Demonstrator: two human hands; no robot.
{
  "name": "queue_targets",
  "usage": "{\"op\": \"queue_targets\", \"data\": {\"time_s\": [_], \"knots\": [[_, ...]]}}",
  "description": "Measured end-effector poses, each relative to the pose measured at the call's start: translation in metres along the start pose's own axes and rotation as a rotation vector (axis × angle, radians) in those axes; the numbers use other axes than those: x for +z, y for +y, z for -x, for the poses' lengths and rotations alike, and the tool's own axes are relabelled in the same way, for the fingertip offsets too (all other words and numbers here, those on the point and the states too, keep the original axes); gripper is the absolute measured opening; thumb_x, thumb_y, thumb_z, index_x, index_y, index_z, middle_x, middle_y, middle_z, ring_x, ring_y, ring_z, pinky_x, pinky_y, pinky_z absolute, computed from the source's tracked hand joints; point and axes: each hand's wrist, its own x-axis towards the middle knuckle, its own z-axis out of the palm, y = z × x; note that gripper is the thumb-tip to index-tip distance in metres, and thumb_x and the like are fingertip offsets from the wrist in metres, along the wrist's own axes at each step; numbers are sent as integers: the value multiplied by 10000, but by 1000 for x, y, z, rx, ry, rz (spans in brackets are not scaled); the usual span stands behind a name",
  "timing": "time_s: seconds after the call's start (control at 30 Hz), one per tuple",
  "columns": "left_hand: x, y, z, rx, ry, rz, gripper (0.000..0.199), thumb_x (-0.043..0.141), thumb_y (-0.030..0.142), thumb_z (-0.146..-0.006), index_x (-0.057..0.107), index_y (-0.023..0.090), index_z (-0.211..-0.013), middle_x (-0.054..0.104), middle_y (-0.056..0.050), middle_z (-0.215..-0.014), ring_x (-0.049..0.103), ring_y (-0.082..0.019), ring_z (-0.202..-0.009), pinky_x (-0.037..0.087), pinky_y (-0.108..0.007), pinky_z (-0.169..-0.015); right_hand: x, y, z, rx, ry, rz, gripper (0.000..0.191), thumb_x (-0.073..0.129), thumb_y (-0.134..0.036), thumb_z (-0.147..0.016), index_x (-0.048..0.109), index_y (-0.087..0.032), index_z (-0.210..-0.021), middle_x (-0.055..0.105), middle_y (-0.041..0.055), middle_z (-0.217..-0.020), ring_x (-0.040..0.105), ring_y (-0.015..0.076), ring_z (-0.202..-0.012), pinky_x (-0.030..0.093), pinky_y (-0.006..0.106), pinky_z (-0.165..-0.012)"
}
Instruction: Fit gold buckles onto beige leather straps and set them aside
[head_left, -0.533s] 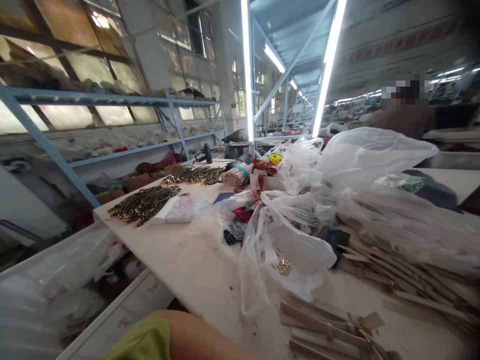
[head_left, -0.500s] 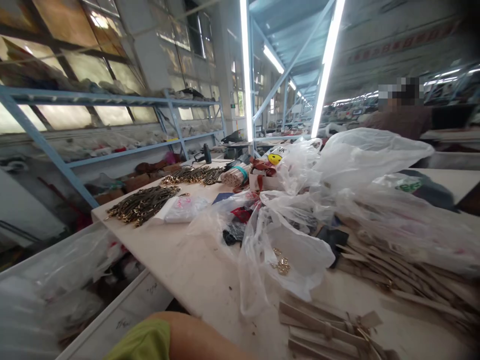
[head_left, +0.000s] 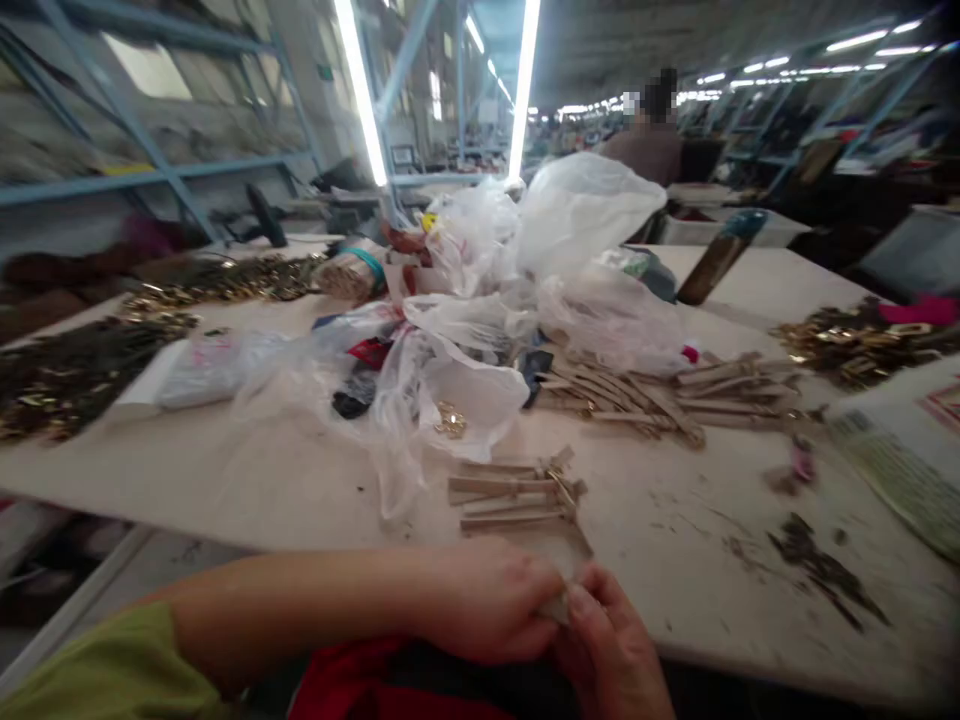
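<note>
At the table's near edge, my left hand (head_left: 491, 597) and my right hand (head_left: 616, 640) meet, both closed with the fingertips pinched together. A small piece of beige strap (head_left: 555, 608) shows between them; its rest is hidden by the fingers and blurred. Just beyond the hands lies a small stack of beige straps (head_left: 510, 490) with metal bits at its right end. Behind that stack, an open white plastic bag (head_left: 487, 385) holds several gold-coloured metal buckles or rings (head_left: 451, 420).
Plastic bags (head_left: 585, 220) heap up mid-table. More beige straps (head_left: 622, 395) lie to their right. Dark straps with gold hardware (head_left: 75, 370) cover the left side. Dark scraps (head_left: 817, 560) and a printed white bag (head_left: 907, 440) are at right. A person (head_left: 649, 150) is in the background.
The view has swung right and downward, bringing both hands and the table's right side into sight. Earlier only part of an arm with a green sleeve showed.
</note>
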Motion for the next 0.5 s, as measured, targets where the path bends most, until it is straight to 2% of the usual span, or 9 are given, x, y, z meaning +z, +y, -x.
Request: {"op": "queue_targets", "data": {"time_s": [0.1,0.2,0.37,0.5], "knots": [[4,1,-4,-96,39,-107,259,475,375,-865,568,165,-747,662,-54,-707,633,-222,-640,475,-290,-551,-1,2,-5,-7,66,-205,420,699,-496,-656,395,-233,-778,406,-88,-552,385,73,-468,320,179,-447],[6,2,-4,-123,42,-140,297,466,407,-867,562,168,-721,657,-59,-698,629,-228,-641,474,-302,-569,1,-1,-4,-17,108,-205,417,721,-475,-644,416,-224,-778,384,-99,-543,341,61,-473,317,169,-455],[-6,-1,-1,-38,-15,47,105,477,245,-857,538,167,-823,650,-30,-806,621,-175,-726,465,-244,-622,8,-10,0,48,-24,-405,345,668,-415,-721,384,-221,-752,309,-115,-502,214,47,-448,225,156,-425],[-11,-2,-2,-34,-36,75,89,484,224,-851,537,165,-811,648,-26,-792,616,-163,-707,447,-229,-602,8,-10,-3,32,-63,-440,314,652,-399,-740,397,-219,-764,298,-116,-499,200,45,-446,216,157,-420]]}}
